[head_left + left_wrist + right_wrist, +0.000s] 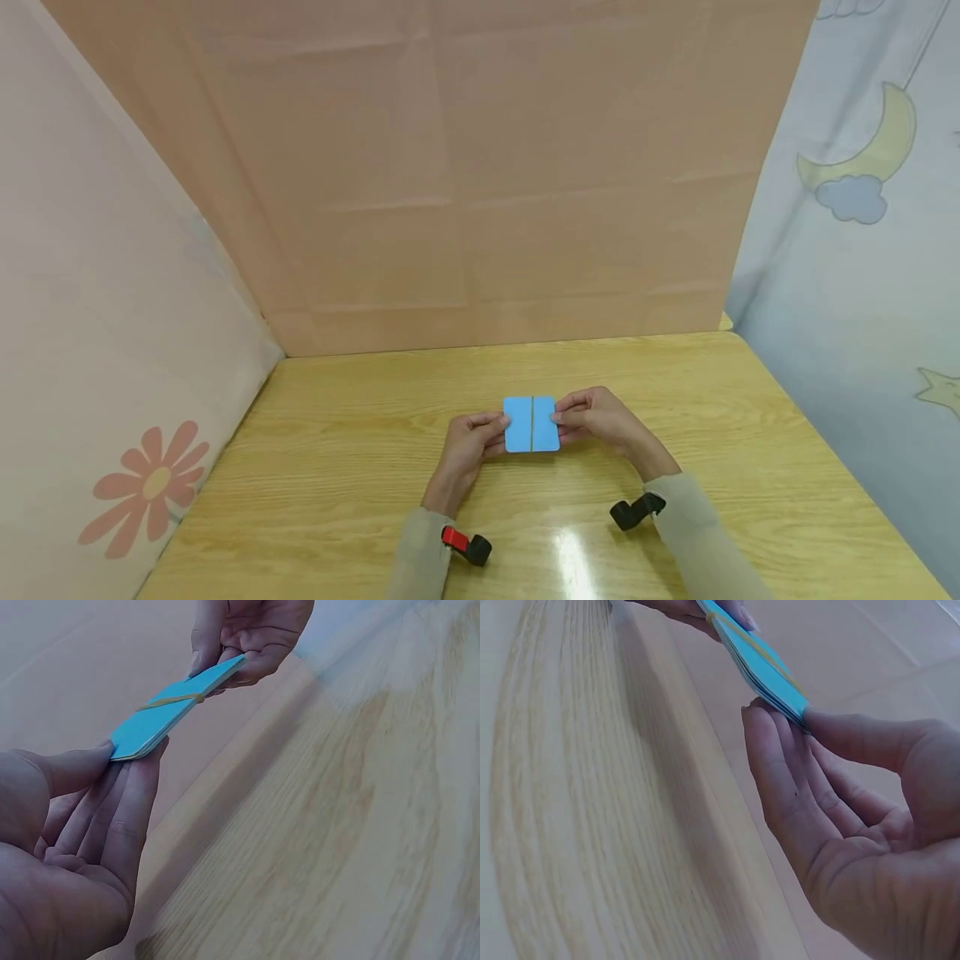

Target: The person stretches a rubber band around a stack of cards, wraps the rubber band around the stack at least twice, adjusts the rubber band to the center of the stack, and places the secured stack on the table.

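Note:
A thin stack of blue cards (518, 425) with rounded corners is held up over the table, its broad face toward the head camera. A yellowish rubber band (532, 424) runs round the middle of the stack. My left hand (467, 450) pinches the left edge, thumb on the face and fingers behind. At the opposite edge my right hand (600, 417) pinches the stack in the same way. Both wrist views show the layered edges of the cards, with the left hand (82, 832) and right hand (855, 802) at either end.
The wood-grain table (337, 483) spreads beneath the hands. A brown sheet (465, 183) stands along its back edge. A pale cloth with a flower (156, 483) hangs on the left, and one with a moon (888, 137) on the right. Each sleeve carries a black wrist device (636, 510).

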A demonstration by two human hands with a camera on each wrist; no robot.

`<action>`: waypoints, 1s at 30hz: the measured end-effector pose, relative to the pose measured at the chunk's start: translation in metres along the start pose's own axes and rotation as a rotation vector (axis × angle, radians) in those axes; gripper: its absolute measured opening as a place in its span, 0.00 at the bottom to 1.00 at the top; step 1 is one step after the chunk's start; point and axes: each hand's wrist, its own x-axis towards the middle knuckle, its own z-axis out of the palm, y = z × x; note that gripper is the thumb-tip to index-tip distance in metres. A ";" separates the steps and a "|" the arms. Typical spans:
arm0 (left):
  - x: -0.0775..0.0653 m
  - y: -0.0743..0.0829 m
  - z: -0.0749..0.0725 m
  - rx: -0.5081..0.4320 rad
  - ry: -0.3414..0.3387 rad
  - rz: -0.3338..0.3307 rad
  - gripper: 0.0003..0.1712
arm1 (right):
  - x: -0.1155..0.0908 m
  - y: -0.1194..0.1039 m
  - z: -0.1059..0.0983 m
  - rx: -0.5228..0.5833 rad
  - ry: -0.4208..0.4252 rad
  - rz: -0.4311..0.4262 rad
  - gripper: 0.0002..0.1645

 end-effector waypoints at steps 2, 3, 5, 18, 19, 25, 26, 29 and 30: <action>-0.001 0.001 0.000 0.013 -0.005 0.008 0.17 | 0.000 0.000 0.000 0.000 0.002 -0.002 0.16; -0.001 0.002 -0.001 0.017 -0.006 0.012 0.17 | 0.000 0.000 0.000 0.001 0.004 -0.003 0.17; -0.001 0.003 -0.001 0.029 -0.006 0.017 0.17 | 0.000 0.000 0.000 0.004 0.004 -0.004 0.19; -0.001 0.003 -0.006 0.027 -0.014 0.014 0.15 | 0.002 -0.006 -0.003 -0.027 0.032 -0.037 0.23; -0.001 0.004 -0.006 0.024 -0.016 0.013 0.15 | 0.003 -0.007 -0.004 -0.041 0.030 -0.044 0.23; -0.002 0.004 -0.006 0.052 -0.050 0.004 0.15 | 0.011 -0.018 -0.013 -0.119 -0.032 -0.043 0.24; -0.002 0.004 -0.005 0.058 -0.059 0.004 0.16 | 0.013 -0.020 -0.014 -0.128 -0.051 -0.038 0.24; -0.002 0.004 -0.004 0.059 -0.074 0.002 0.16 | 0.019 -0.026 -0.019 -0.173 -0.120 -0.025 0.22; -0.002 0.004 -0.003 0.056 -0.076 0.001 0.17 | 0.021 -0.028 -0.020 -0.191 -0.144 -0.021 0.21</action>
